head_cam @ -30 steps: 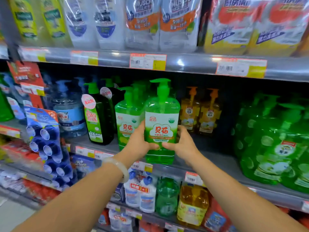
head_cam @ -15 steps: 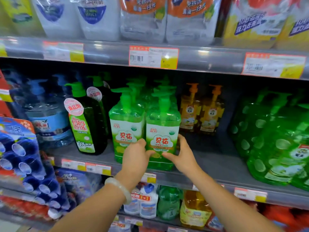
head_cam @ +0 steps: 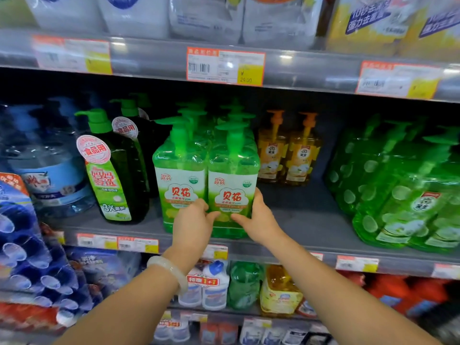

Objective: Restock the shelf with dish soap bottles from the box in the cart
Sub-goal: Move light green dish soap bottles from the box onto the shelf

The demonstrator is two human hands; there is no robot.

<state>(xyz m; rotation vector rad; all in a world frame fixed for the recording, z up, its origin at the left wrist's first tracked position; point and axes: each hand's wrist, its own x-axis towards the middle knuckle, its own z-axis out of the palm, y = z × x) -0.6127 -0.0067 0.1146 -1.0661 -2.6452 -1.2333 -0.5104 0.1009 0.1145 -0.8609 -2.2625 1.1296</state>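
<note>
A person's left hand [head_cam: 193, 220] and right hand [head_cam: 258, 217] clasp the lower body of a clear green plastic pump bottle of dish soap [head_cam: 232, 180], thumbs meeting across its white-and-orange label, the right fingers curled round its right side. The left fingers' far side is hidden. A pale stone-like bangle [head_cam: 169, 270] circles the left wrist.

The bottle stands upright at the front edge of the grey metal shelf [head_cam: 298, 220], touching a matching green pump bottle [head_cam: 180, 175] on its left, with more of the same kind ranked behind. To the right, well back, stand two amber pump bottles [head_cam: 288, 155]; farther right are green spotted refill pouches [head_cam: 398, 190]. A dark green bottle with a round pink sticker [head_cam: 114, 175] stands left of the row.

The bottle appears placed but close to the lip: letting go before it sits flat and square, or dragging a thumb across it while pulling away, could tip it forward off the shelf. A hard shove inward might knock the tall pump heads behind together and topple the rear bottles. Neither cart nor box is in view.
</note>
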